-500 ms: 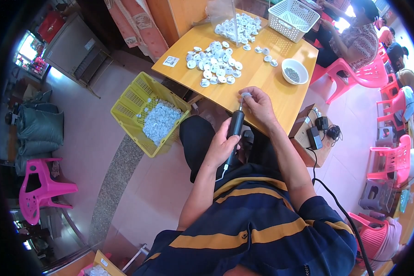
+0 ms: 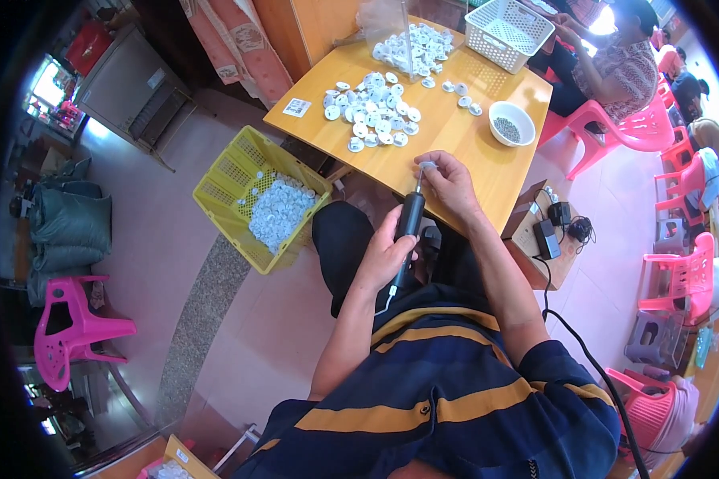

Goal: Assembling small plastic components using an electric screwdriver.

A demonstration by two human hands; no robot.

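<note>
My left hand (image 2: 387,249) is wrapped round a black electric screwdriver (image 2: 410,215), its bit pointing away from me toward the table edge. Between the fingertips of my right hand (image 2: 451,185) is a small white round plastic part (image 2: 427,165), and the screwdriver's bit meets it from below. Whether a screw sits at the tip is too small to tell. Beyond my hands, a spread of similar white round parts (image 2: 375,108) lies on the wooden table (image 2: 463,148). To the right stands a white bowl (image 2: 512,124) of small metal screws.
A yellow crate (image 2: 224,172) of white parts stands on the floor at the left. A white basket (image 2: 510,36) and a further heap of parts (image 2: 423,48) occupy the table's far end. Power adapters (image 2: 546,239) rest on a box at right. A person (image 2: 615,72) sits nearby.
</note>
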